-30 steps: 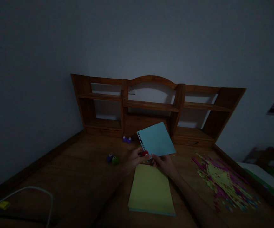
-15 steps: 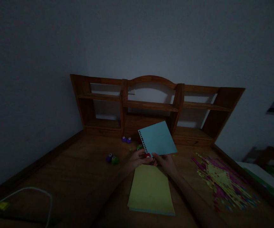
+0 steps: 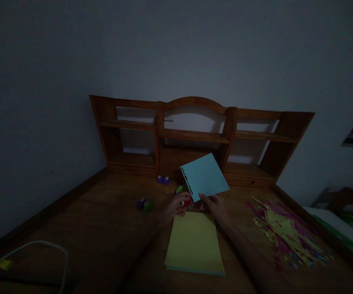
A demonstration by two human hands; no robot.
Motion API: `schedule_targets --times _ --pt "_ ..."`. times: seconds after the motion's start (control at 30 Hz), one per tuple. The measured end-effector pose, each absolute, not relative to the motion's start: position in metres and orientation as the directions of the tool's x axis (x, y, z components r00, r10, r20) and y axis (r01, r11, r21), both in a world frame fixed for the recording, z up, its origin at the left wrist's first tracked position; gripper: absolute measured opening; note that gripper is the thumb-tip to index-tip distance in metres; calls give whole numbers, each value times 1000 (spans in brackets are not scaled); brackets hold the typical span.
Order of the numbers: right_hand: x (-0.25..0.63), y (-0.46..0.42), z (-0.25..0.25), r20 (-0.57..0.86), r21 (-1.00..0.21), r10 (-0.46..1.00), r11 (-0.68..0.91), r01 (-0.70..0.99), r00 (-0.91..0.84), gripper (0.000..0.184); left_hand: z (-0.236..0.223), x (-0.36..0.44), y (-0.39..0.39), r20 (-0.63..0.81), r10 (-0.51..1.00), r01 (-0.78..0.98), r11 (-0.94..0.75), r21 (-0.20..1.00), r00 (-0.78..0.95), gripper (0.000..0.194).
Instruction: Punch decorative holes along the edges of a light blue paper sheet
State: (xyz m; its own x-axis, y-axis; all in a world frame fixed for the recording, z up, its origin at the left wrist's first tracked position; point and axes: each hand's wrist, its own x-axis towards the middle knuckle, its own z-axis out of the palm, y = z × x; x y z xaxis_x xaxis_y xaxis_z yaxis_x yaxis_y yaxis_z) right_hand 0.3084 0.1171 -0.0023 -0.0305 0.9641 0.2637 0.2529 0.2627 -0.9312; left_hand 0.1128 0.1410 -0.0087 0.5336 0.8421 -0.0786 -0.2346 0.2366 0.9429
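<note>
A light blue sheet of paper is tilted up above the desk, with a row of small punched holes along its left edge. My right hand pinches it by its lower corner, thumb on the front. Just left of that corner, my left hand is closed around a small red paper punch, partly hidden by the fingers. The punch looks apart from the sheet. Below both hands lies a stack of yellow paper, with a bluish layer at its bottom edge.
Purple punches sit near the shelf, and a purple and green pair lies further left. A green one is behind my left hand. Punched strips and scraps cover the right side. A wooden shelf stands behind; a white cable curves lower left.
The red punch has come off the sheet's lower corner, moving slightly left in my left hand. The sheet has shifted a little to the right and turned slightly in my right hand.
</note>
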Motion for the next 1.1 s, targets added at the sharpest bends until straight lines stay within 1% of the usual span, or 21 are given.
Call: schedule_targets --times 0.1,0.23,0.33,0.5,0.67,0.9,1.1 --pt "311 120 -4 239 -942 971 236 240 -17 54 -4 112 138 -8 888 -263 144 954 459 36" --pt "311 122 -7 227 -959 973 230 169 -37 50 4 109 133 47 929 -188 25 982 367 48" --pt "309 121 -6 233 -962 971 239 136 -57 48 6 109 132 44 951 -134 -3 991 305 51" --pt "307 116 0 233 -959 972 236 156 -36 45 5 109 133 12 974 -81 6 997 224 48" --pt "307 114 3 249 -956 968 247 159 -5 43 7 111 132 20 974 -66 -5 998 224 46" --pt "309 121 -6 241 -969 971 240 55 10 39 4 112 132 38 962 -55 -24 998 272 42" --pt "311 124 -7 248 -969 968 248 20 27 36 1 114 132 36 948 -21 -31 999 317 42"
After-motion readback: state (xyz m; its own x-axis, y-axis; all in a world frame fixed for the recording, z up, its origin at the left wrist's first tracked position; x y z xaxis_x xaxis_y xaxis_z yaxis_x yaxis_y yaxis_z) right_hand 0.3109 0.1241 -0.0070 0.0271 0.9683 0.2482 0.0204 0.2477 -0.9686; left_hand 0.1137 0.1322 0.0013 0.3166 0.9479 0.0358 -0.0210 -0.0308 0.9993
